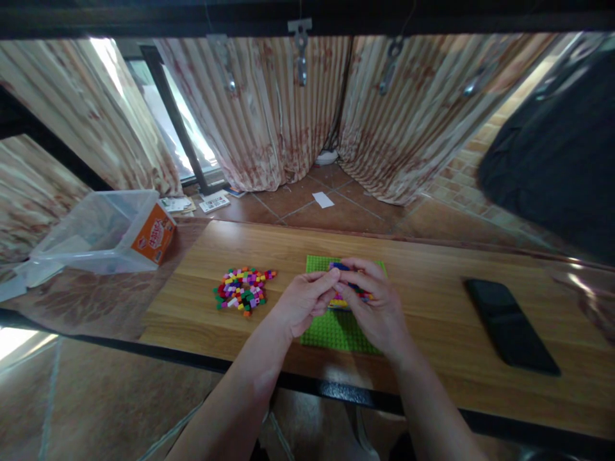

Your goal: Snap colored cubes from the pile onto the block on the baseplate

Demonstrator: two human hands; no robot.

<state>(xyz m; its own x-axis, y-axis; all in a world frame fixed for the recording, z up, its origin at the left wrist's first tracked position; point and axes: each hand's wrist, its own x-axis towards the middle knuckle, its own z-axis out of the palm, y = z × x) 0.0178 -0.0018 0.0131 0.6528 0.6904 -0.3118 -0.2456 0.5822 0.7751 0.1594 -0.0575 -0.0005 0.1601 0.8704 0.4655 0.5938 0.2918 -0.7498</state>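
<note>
Left hand [306, 299] and right hand [379, 304] meeting over the plate [331, 334], fingertips bunched, can't tell if pinching anything; a slip could jar the bricks [339, 303] on it!

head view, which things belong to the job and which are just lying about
Likely the job:
- green plate
- bricks on it, partly hidden by both hands
- loose bricks

Likely just lying about:
- phone
- tub
- floor paper
</note>
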